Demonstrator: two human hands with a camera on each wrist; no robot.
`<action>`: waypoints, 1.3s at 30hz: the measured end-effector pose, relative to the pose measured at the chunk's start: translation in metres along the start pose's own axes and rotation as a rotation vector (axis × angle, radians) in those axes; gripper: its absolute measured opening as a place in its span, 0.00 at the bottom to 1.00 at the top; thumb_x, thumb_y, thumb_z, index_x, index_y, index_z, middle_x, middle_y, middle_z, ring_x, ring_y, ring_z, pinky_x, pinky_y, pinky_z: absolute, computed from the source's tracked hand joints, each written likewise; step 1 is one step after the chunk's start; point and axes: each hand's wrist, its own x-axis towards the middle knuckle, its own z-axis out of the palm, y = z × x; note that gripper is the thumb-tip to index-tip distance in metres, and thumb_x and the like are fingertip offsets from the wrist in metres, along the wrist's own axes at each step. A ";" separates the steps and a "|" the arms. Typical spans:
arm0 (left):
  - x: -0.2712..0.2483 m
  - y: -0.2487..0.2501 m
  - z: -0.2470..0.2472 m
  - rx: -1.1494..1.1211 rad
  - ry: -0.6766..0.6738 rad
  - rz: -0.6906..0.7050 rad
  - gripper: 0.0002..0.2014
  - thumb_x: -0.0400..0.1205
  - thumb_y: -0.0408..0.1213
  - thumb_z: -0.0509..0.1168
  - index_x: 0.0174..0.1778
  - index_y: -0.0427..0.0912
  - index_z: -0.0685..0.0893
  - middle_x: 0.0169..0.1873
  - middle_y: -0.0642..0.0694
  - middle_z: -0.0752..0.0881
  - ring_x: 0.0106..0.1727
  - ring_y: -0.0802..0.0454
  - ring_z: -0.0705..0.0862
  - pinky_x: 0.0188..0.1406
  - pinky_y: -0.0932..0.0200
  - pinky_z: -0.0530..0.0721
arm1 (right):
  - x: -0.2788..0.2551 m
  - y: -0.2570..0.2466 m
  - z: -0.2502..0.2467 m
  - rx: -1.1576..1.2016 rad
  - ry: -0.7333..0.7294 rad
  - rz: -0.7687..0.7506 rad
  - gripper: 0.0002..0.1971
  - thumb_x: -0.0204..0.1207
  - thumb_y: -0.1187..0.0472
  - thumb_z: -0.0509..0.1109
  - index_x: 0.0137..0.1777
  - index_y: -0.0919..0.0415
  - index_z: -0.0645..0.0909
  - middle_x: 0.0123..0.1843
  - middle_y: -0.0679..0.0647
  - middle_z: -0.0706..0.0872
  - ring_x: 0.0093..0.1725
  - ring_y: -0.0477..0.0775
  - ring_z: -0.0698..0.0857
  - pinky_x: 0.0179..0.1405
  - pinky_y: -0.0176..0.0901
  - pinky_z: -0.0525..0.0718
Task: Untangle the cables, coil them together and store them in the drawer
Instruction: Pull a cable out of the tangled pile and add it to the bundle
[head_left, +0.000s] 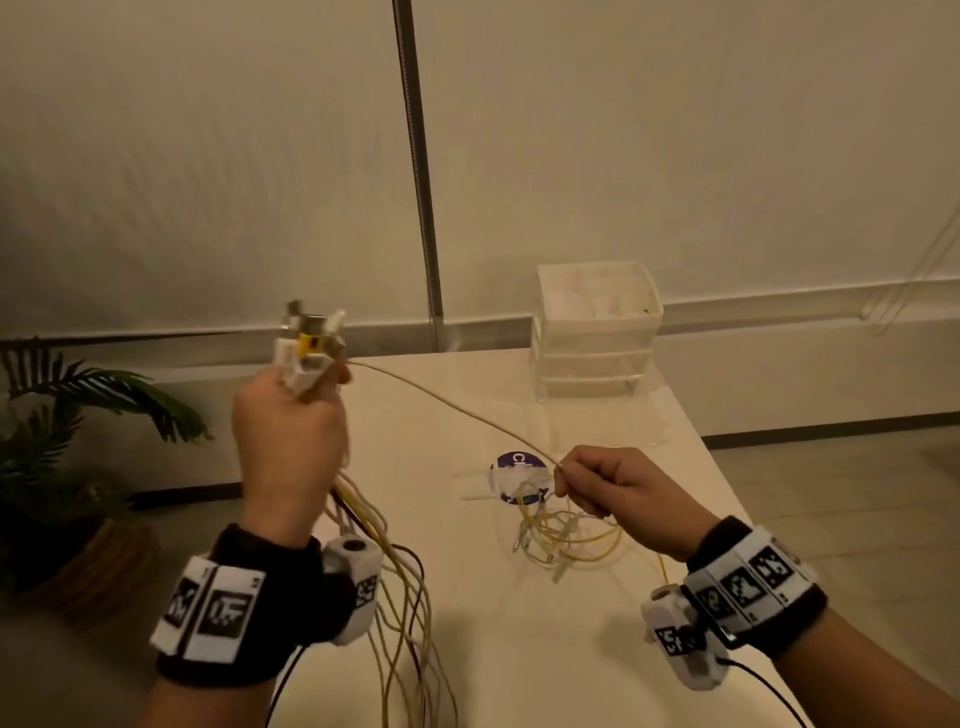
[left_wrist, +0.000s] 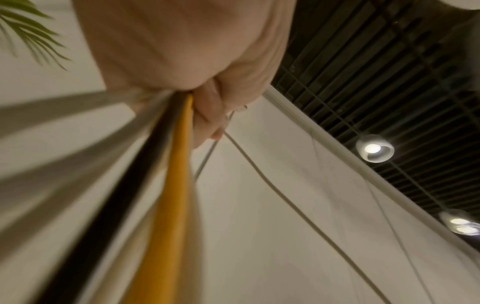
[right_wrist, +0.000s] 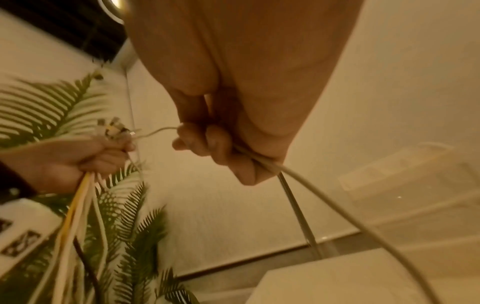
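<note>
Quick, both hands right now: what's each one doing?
Left hand: grips the cable bundle below its connectors.
Right hand: pinches a single pale cable.

Recording booth: white fabric walls (head_left: 675, 156), white table (head_left: 545, 649), potted palm (head_left: 62, 415).

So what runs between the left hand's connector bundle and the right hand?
In the head view, a single pale cable spans from the left hand to the right hand, above the table.

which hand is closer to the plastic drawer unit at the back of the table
Right. The right hand is in front of the drawer unit, over the table. The left hand is raised past the table's left edge, farther away.
</note>
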 end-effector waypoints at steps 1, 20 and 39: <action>0.005 0.000 -0.005 -0.006 0.048 -0.026 0.09 0.83 0.44 0.66 0.37 0.53 0.85 0.32 0.48 0.82 0.33 0.45 0.78 0.30 0.48 0.76 | 0.003 0.005 0.002 -0.035 0.015 0.009 0.15 0.85 0.62 0.59 0.40 0.60 0.83 0.24 0.43 0.74 0.27 0.41 0.70 0.30 0.33 0.69; -0.047 0.011 0.044 0.371 -0.378 0.334 0.21 0.77 0.20 0.60 0.30 0.54 0.75 0.24 0.61 0.77 0.28 0.65 0.79 0.24 0.72 0.70 | 0.013 -0.025 0.006 -0.104 -0.044 -0.095 0.13 0.85 0.63 0.60 0.46 0.57 0.87 0.29 0.48 0.79 0.30 0.42 0.76 0.34 0.31 0.74; -0.015 -0.003 -0.008 -0.221 0.112 0.033 0.07 0.76 0.56 0.64 0.43 0.62 0.84 0.38 0.51 0.82 0.41 0.45 0.78 0.39 0.45 0.77 | 0.065 0.034 -0.017 -0.105 0.374 0.053 0.11 0.84 0.66 0.58 0.41 0.63 0.79 0.30 0.52 0.75 0.28 0.54 0.74 0.30 0.41 0.75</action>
